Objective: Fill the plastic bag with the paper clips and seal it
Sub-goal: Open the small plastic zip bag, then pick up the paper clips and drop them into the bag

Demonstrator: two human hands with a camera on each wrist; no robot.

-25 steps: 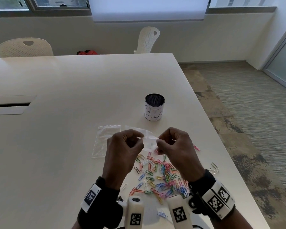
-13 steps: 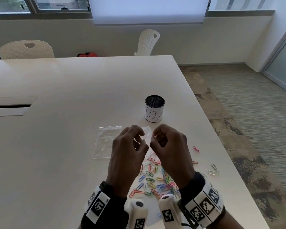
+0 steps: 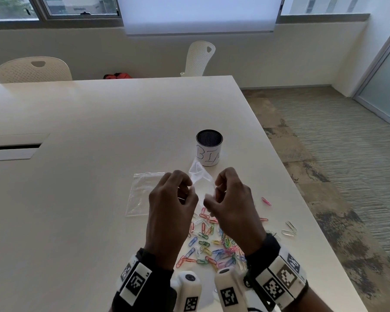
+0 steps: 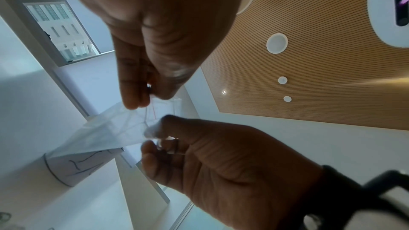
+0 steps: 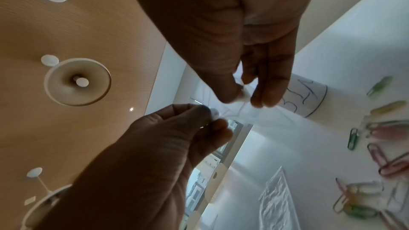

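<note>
Head view: left hand [image 3: 172, 199] and right hand [image 3: 231, 199] each pinch mouth edge of plastic bag [image 3: 198, 172], held above table [image 3: 88, 199]. Paper clips [image 3: 212, 246] loose beneath. Film looks thin, limp, slippery; best grip at rim strip, thumb against forefinger.

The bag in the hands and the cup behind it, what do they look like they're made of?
Bag: thin clear plastic film, likely; see-through, creased, glossy where the left hand and right hand pinch it.
Cup: dark, seemingly mesh inside, matte white paper-like wrap with handwritten letters; the wall material itself is unclear.
</note>
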